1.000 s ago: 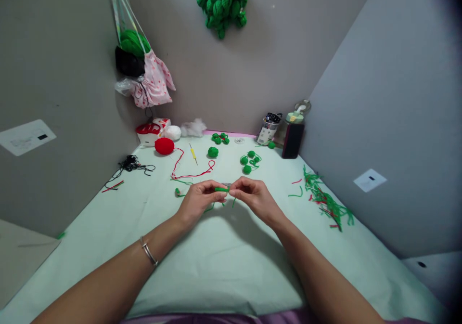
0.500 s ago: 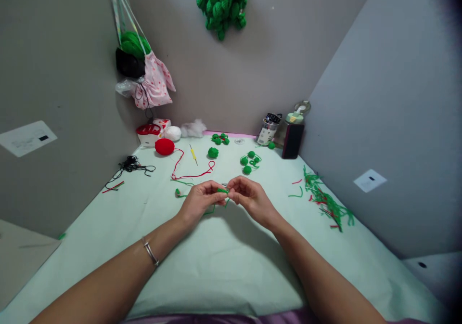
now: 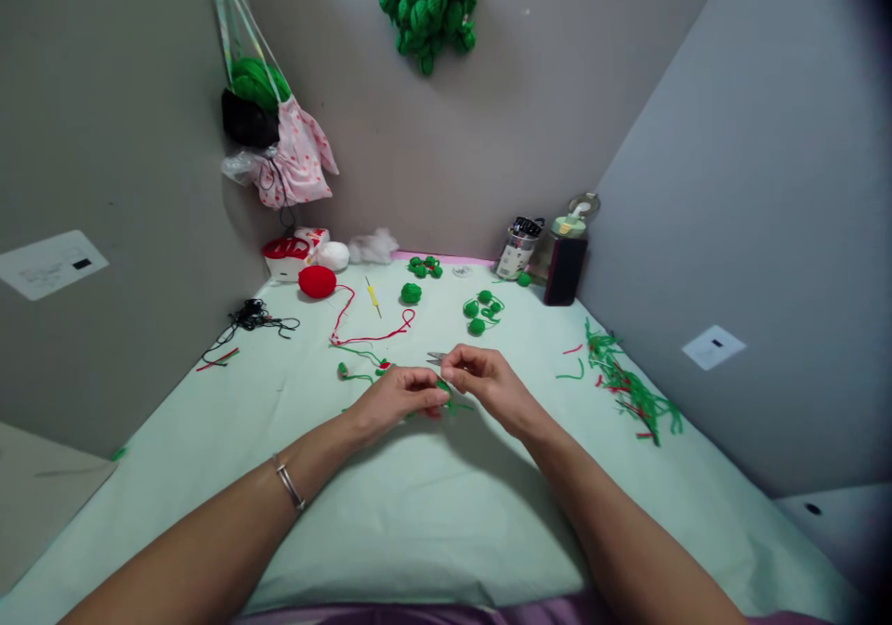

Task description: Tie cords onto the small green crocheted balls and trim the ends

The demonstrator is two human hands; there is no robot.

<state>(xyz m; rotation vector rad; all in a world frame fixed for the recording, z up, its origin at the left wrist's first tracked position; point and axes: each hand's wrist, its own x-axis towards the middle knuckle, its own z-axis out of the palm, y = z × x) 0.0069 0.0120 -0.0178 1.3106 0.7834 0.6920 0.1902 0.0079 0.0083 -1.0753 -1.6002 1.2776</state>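
Note:
In the middle of the table my left hand (image 3: pixel 400 397) pinches a small green knitted or crocheted piece (image 3: pixel 444 387), mostly covered by the fingers. A loose green yarn end (image 3: pixel 463 408) sticks out below it. Against the piece's upper edge, my right hand (image 3: pixel 488 379) is closed in a pinch; what its fingertips hold is too small to make out. The tips of scissors (image 3: pixel 435 358) show just behind the right hand. Left of the hands lie a small red and green piece (image 3: pixel 383 366) and a little green piece with a yarn tail (image 3: pixel 342 371).
A red yarn ball (image 3: pixel 318 281) trails its strand behind my hands, beside a yellow-handled crochet hook (image 3: pixel 373 298). Several green balls (image 3: pixel 477 327) lie farther back. Yarn scraps (image 3: pixel 631 384) cover the right edge; black cord (image 3: pixel 252 317) lies left. A phone (image 3: pixel 565 272) stands at the back right.
My left hand has turned and dropped slightly with the green piece. The right hand's fingertips have shifted a little, and the red and green piece beyond the left hand has come into view.

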